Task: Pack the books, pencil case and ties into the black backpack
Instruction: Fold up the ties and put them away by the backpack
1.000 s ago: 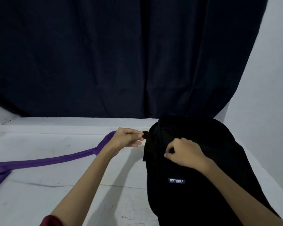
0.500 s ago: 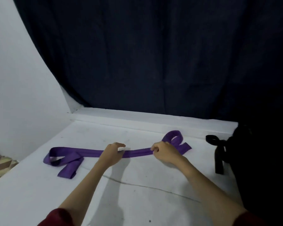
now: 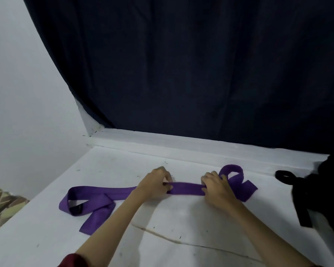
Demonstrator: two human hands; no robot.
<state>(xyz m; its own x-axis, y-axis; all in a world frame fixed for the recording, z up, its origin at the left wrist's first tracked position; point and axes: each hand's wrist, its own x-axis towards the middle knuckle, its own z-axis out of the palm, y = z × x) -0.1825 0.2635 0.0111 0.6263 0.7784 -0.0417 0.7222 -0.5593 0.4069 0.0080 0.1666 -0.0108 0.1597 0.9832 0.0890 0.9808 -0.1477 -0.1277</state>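
Curtain (image 3: 181, 64): hanging dark blue and wide behind everything, reaching down to the back ledge.
Bench (image 3: 181, 228): lying white and flat, showing small marks and a long thin crack near the front.
Wall (image 3: 17, 93): standing plain and pale on the left side.
Black backpack (image 3: 324, 189): sitting at the far right edge of the bench, only partly showing, with a black strap hanging down its side and a black loop sticking out to the left.
Purple tie (image 3: 187, 188): lying stretched across the middle of the bench, curling into a loop at the right end and folding over itself at the left end.
Left hand (image 3: 154, 185): resting on the tie's middle, fingers curling and pinching the purple cloth.
Right hand (image 3: 216, 185): gripping the tie just beside the right loop, fingers bending down and pinching the cloth.
Sleeve (image 3: 73, 261): showing dark red at the bottom edge on the left arm.
Patterned cloth (image 3: 0, 205): peeking in at the low left corner, beyond the bench.
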